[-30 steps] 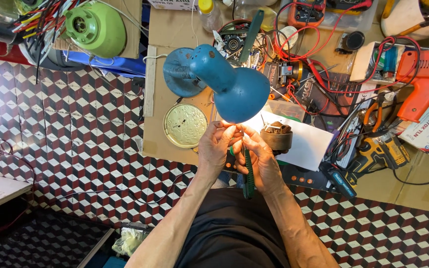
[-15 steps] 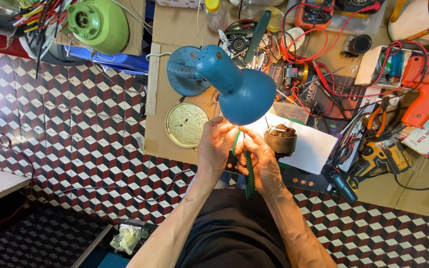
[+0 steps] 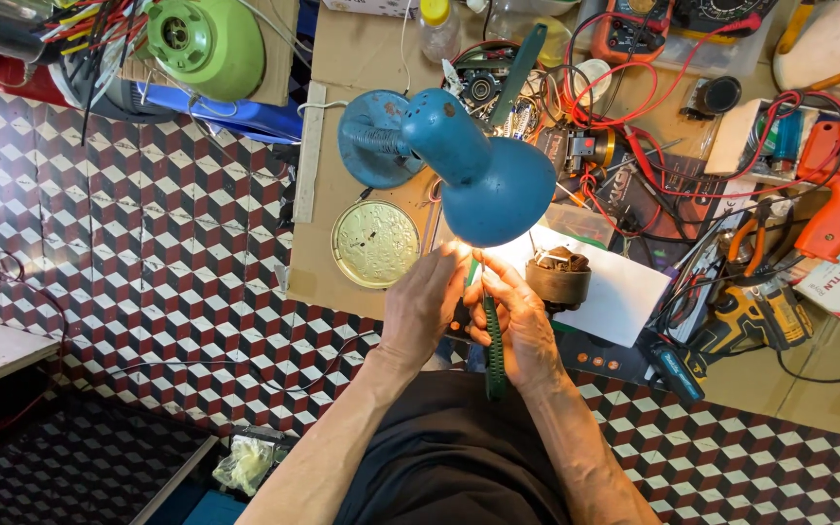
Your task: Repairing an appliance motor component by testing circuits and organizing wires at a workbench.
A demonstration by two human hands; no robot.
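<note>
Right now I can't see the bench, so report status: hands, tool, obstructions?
Both hands closed on green tool. Held under blue lamp. Motor part beside right hand.

A long, narrow green tool with a dark ribbed handle is held upright-lengthwise between both hands, just below the lit blue desk lamp. Its thin green tip points up towards the lamp's shade; its handle end reaches down, away from the lamp, over the dark lap.

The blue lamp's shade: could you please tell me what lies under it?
Under the blue lamp, both hands, left hand and right hand, hold a green-handled tool in its light, above white paper. The tool's tip and the bulb are hidden.
</note>
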